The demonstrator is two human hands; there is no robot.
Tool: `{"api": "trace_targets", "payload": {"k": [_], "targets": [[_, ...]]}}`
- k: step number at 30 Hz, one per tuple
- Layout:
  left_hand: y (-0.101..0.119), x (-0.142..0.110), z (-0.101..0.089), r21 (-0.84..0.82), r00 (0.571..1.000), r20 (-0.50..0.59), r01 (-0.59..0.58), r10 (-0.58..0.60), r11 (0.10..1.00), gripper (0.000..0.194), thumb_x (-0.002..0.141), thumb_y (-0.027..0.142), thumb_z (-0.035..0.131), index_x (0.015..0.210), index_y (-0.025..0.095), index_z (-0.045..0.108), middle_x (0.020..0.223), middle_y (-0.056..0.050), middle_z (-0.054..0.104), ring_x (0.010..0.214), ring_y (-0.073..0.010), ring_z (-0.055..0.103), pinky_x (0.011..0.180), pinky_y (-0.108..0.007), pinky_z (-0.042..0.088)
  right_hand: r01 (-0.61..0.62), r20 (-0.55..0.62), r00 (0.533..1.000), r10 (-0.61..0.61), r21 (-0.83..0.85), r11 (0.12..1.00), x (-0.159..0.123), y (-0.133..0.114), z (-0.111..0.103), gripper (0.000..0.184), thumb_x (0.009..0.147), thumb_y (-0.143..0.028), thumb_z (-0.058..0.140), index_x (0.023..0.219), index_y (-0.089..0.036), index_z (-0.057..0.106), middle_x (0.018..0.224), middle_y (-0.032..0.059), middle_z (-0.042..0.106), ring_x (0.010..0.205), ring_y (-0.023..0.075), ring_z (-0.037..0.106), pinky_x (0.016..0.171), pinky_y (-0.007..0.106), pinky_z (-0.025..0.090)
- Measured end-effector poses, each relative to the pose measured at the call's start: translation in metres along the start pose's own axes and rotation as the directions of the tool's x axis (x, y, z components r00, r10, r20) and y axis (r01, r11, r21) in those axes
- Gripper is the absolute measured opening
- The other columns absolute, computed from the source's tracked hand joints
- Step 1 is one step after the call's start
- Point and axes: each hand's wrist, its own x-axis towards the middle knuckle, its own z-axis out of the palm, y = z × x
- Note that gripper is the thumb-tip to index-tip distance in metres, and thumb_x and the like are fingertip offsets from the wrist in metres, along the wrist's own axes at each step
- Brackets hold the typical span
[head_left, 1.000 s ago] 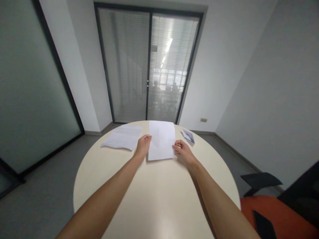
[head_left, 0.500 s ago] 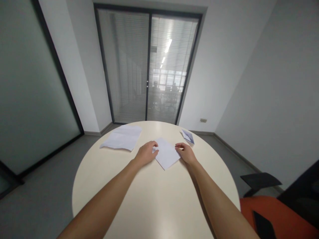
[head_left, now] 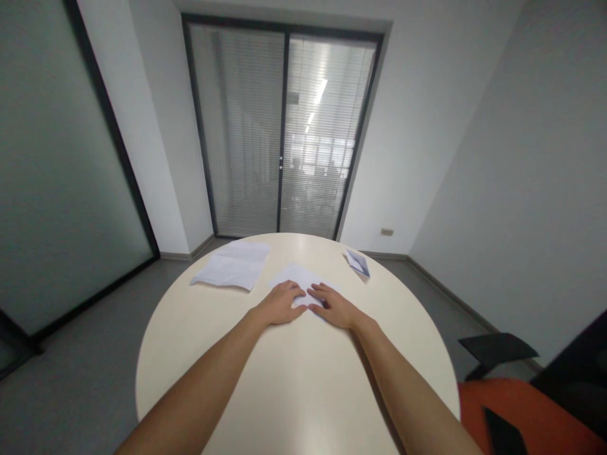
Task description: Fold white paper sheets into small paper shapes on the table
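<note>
A folded sheet of white paper lies on the round cream table, with its far corner pointing away from me. My left hand rests over its left side, fingers stretched and thumb apart. From the right, my right hand lies over the paper's other side, its fingers spread too. The fingertips of both hands nearly meet at the near edge of the paper. Much of the sheet is hidden beneath the hands, so its full shape cannot be made out.
A larger creased sheet of paper lies at the table's back left. A small folded paper piece sits near the back right edge. An orange office chair with black armrests stands at the right. Glass doors with blinds are behind the table.
The upright rectangular sheet became a smaller folded diamond, then turned flatter and wider. Both hands shifted from its side edges to lie over it, coming together near the middle.
</note>
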Motion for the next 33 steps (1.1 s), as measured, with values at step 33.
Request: {"api": "trace_targets", "payload": {"k": [33], "targets": [[-0.011,0.002,0.008,-0.024,1.000,-0.026,-0.003,0.002,1.000,0.043,0.093,0.051,0.059,0.120,0.019,0.070,0.131,-0.013,0.063,0.124,-0.0273,0.056,0.109,-0.040,0.043,-0.170,-0.013,0.985,0.173,0.123,0.978,-0.006,0.001,-0.016,0.039,0.095,-0.047,0.056,0.112,-0.020,0.078,0.135,0.0148,0.065,0.124,0.0303,0.060,0.099,0.040,0.050]]}}
